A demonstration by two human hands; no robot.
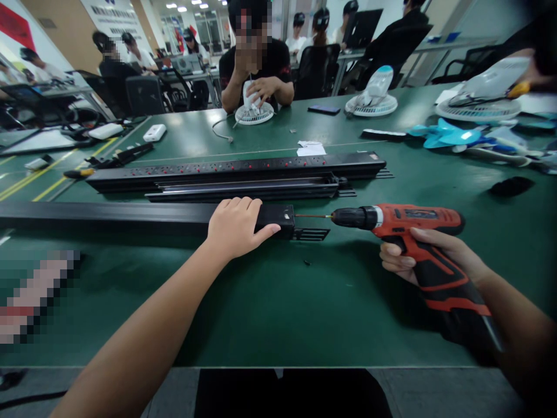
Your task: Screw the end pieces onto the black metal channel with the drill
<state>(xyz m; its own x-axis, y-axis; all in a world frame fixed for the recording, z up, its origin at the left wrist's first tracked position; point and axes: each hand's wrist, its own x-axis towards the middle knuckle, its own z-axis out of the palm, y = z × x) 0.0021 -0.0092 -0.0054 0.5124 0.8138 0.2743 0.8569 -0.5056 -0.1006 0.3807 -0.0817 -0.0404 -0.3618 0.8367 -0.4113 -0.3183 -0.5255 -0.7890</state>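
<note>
- One red-and-black drill, level over the table, its one bit at the end of one long black bar
- Right hand wrapped round the drill's handle
- Left hand palm down on the bar, thumb spread; fingertips hidden, so cannot tell if it clamps
- Two more black bars beyond
- Three white fan units farther off, one at a person's hands

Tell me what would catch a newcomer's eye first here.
Most likely the red and black power drill in the right hand, its bit at the end of a long black bar under the left hand. Beyond, turquoise fan blades brighten the green table's far right.
</note>
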